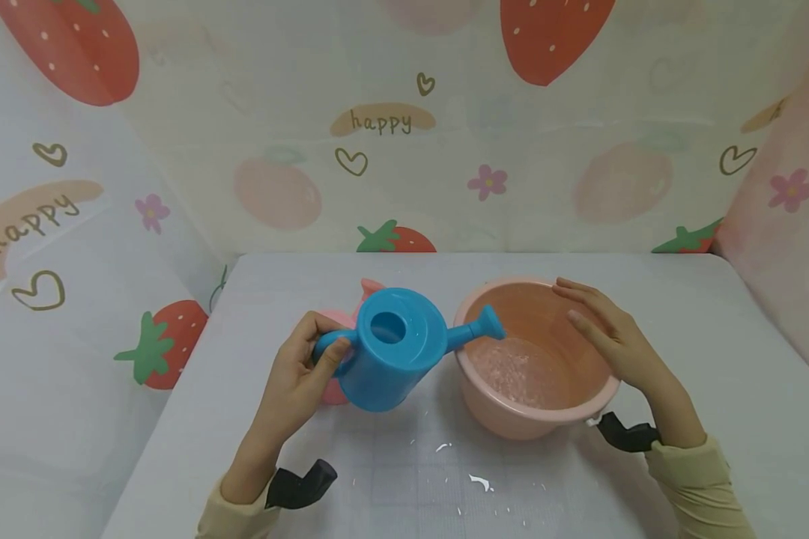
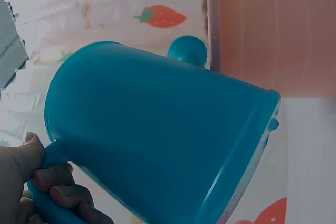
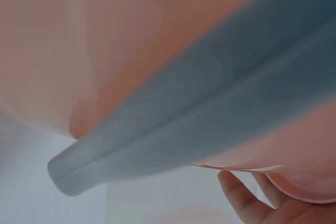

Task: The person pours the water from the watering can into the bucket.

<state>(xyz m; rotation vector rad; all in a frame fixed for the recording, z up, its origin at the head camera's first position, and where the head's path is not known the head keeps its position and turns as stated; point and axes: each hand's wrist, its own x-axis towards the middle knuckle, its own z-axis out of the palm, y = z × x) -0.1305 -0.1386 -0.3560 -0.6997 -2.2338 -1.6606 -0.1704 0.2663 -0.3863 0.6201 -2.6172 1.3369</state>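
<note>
My left hand grips the handle of a blue watering can, thumb on top and fingers curled round it. The can is held up, and its spout reaches over the left rim of a pink bucket. In the left wrist view, the watering can hangs tilted beside the bucket. Rippled, clear water lies in the bottom of the bucket. At the bucket's right rim is my right hand, its fingers extended and touching the rim.
Behind the blue can, a pink object with a spout-like part is mostly hidden. Water drops lie on the white table in front. A blurred grey-blue bar crosses the right wrist view. A strawberry-print sheet surrounds the table.
</note>
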